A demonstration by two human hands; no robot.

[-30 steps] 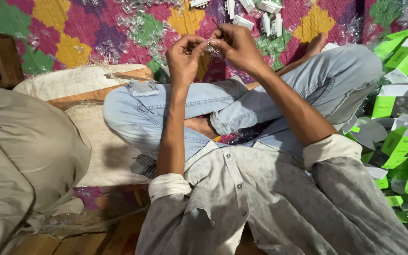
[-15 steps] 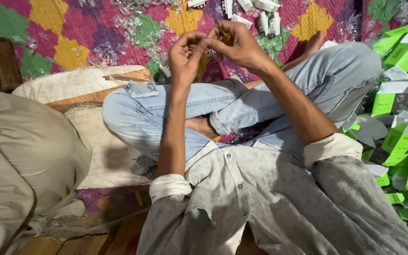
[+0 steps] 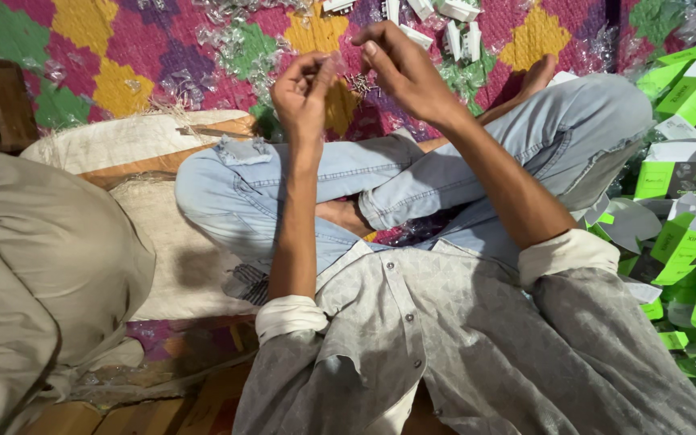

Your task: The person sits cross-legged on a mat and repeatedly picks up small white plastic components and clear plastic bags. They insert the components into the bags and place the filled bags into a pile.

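Note:
I sit cross-legged in light blue jeans [image 3: 461, 173] and a grey shirt. My left hand [image 3: 304, 93] and my right hand [image 3: 400, 68] are raised together above my knees. Between their fingertips they pinch a small clear plastic bag [image 3: 354, 80] that holds small dark metal pieces. Both hands grip the bag's edges; what the pieces are is too small to tell.
A patterned pink, yellow and green mat [image 3: 122, 56] lies ahead, strewn with clear plastic wrappers [image 3: 235, 44] and white plastic parts [image 3: 453, 24]. Several green and white cartons [image 3: 686, 177] pile up at the right. A beige cushion [image 3: 34, 258] sits at the left.
Both hands stay together on the small bag. My fingers have shifted slightly on it, and the view has drifted a little.

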